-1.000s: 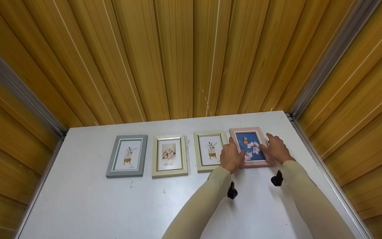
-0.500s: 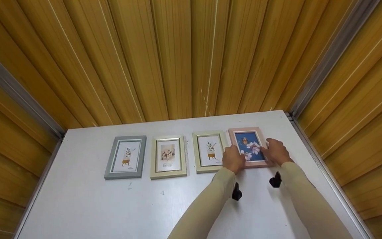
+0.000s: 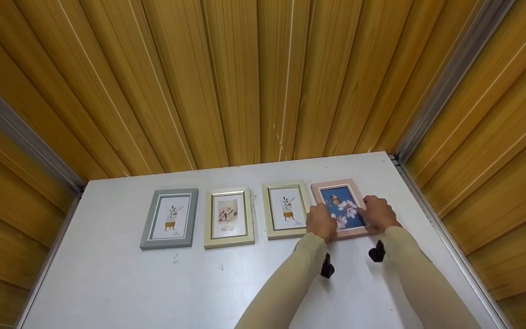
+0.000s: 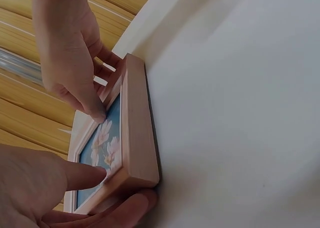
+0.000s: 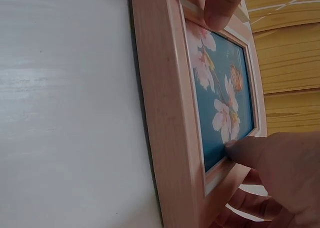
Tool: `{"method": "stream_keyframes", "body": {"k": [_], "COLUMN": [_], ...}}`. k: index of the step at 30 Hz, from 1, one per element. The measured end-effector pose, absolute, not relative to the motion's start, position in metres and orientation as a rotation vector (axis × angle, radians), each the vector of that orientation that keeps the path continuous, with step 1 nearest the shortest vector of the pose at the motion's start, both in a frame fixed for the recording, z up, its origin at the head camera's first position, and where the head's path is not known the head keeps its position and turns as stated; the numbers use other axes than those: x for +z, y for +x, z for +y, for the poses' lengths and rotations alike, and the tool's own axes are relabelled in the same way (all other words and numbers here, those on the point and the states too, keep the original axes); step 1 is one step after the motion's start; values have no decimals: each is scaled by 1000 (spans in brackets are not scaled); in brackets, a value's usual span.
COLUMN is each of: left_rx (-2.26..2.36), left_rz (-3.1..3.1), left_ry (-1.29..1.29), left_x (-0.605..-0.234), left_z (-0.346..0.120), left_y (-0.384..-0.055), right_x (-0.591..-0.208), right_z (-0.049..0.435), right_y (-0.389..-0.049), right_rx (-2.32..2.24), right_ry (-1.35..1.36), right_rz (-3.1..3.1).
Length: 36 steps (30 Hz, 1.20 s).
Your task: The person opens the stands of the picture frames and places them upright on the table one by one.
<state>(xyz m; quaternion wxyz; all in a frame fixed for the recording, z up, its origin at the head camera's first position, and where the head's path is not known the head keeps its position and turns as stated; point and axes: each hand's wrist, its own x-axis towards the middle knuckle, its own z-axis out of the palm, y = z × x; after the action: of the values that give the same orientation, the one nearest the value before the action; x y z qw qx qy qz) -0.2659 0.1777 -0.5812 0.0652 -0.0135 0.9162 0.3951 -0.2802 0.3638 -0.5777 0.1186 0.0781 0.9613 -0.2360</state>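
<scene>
A pink picture frame (image 3: 348, 208) with white blossoms on a blue ground lies against the white board, its left side slightly lower than its right. My left hand (image 3: 321, 222) grips its lower left edge, thumb (image 4: 91, 177) on the front and fingers round the side. On the opposite edge my right hand (image 3: 379, 213) holds it the same way, with the thumb (image 5: 245, 150) on the glass. Thin dark lines run between frame and board in both wrist views. Left of it is a pale green frame (image 3: 270, 212) with a plant print, close to my left hand.
Further left on the white board (image 3: 153, 288) are a cream frame (image 3: 208, 219) and a grey-blue frame (image 3: 149, 219), roughly in a row. Yellow wood-look panels (image 3: 226, 82) stand beyond the board and on both sides. Black wrist devices (image 3: 328, 267) sit under my sleeves.
The pink frame has come down a little and tilted, its left side lower. My left fingers, stretched upward a second ago, are now curled at its edge. The view has shifted slightly.
</scene>
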Motion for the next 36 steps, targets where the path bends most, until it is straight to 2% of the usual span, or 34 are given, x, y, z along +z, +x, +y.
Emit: {"method": "stream_keyframes", "body": {"k": [19,36], "left_rx": [1176,1158], "left_rz": [2777,2776], "left_ry": [-78,-100], "left_x": [-584,-583], "left_z": [179,176], "left_y": [-263,-262], "right_x": [-575,-570], "right_z": [367,362], "right_y": [-270,-275], "right_rx": [-676,-611], "right_ry": [194,199], "right_rz": [2810,2857]}}
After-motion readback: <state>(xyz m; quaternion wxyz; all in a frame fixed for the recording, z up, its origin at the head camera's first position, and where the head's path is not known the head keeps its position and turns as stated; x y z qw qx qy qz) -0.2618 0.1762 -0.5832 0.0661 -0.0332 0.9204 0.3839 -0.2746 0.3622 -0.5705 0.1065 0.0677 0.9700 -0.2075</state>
